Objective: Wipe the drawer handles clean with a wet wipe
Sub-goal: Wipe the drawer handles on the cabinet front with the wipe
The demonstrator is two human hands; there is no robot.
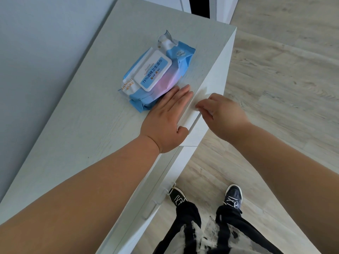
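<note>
My left hand [165, 116] lies flat, fingers straight, on the pale cabinet top [82, 143], its fingertips next to the blue wet wipe pack [156, 70], whose lid is closed. My right hand [222, 114] is blurred at the cabinet's front edge; its curled fingers pinch a white wet wipe [200, 97] against the top of the drawer front. Just below my left thumb a thin handle bar [194, 123] shows. Lower down, white drawer handles [169, 188] stick out from the cabinet front.
A grey wall [36, 52] runs along the cabinet's left side. Light wood flooring [284, 79] lies to the right. My feet in dark shoes [233, 195] stand close to the cabinet front. A dark doorway gap [200, 6] is at the top.
</note>
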